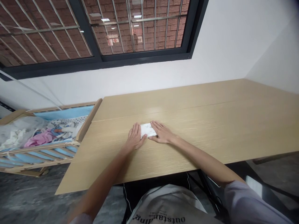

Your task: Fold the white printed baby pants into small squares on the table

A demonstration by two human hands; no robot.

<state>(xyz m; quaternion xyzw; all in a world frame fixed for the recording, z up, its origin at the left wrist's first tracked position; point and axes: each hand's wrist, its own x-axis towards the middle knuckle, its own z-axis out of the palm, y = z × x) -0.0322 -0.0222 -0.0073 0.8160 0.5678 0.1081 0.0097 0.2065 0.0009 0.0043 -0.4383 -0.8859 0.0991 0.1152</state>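
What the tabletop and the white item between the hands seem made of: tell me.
Tabletop: probably wood or laminate, slightly glossy, by its grain and sheen. White item: perhaps cloth or soft wrapping, matte, faintly printed; too small to tell.

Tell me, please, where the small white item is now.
In the head view, the small white item lies near the middle, on the wood-coloured table, between the left hand and right hand.

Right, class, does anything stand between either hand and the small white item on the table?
Nothing visible does. The left hand and right hand lie at opposite sides of the small white item, right at its edges, with no other object in between.
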